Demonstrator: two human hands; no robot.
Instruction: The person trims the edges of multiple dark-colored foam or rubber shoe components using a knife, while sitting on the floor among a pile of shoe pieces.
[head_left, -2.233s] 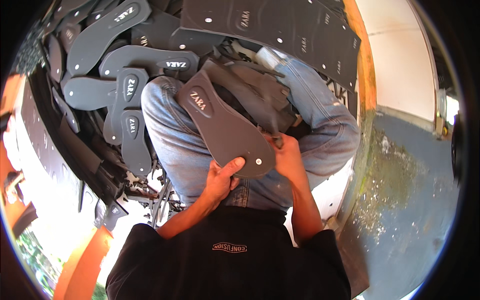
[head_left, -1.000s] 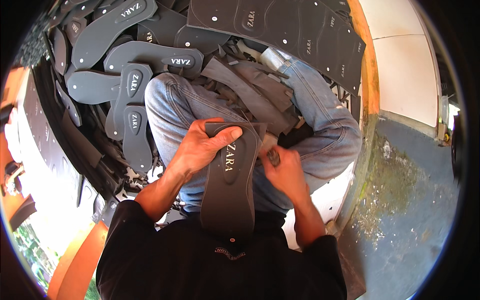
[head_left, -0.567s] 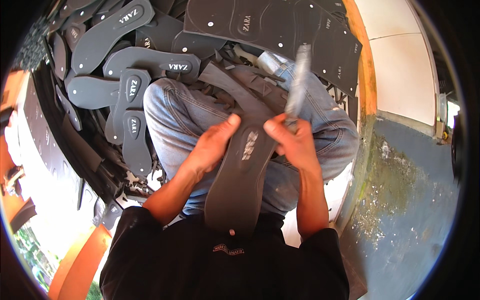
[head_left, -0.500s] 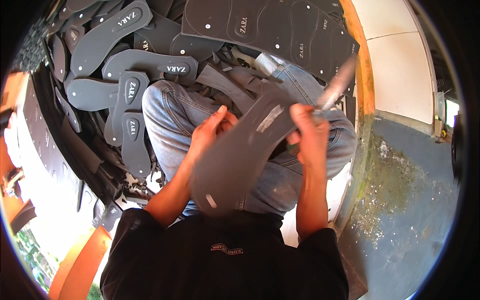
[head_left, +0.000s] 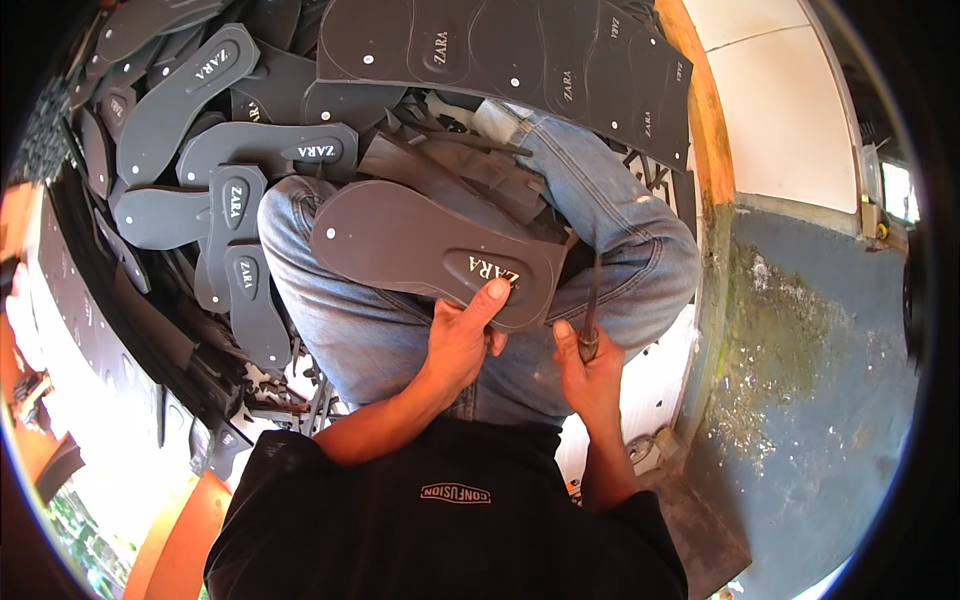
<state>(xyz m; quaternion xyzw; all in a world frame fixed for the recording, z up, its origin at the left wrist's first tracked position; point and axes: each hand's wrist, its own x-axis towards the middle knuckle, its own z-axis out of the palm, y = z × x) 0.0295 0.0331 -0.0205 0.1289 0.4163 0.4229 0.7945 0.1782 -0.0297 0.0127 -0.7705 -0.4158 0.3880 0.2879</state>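
Note:
My left hand [head_left: 458, 345] grips a dark grey sandal sole [head_left: 400, 235] by its heel end, thumb on top over the raised oval pad with pale lettering. The sole lies across above my lap, its broad toe end pointing left, where a small white dot shows. In my right hand [head_left: 592, 380], fingers are closed around the handle of a knife [head_left: 594, 290], whose thin blade points up and away. The blade is seen nearly edge-on, just right of the sole's heel end and apart from it.
Several cut soles [head_left: 238, 215] lie piled on the left. A large dark sheet [head_left: 545, 45] with sole outlines lies beyond my knees. Dark offcuts [head_left: 500, 175] fill the space between my legs. An orange-yellow edge [head_left: 705, 120] runs along the right, beside a grey floor [head_left: 800, 350].
The sole has swung round to the left and turned, so its lettered face shows. My right hand has come down and nearer, with the knife now upright. My left hand has shifted right and nearer.

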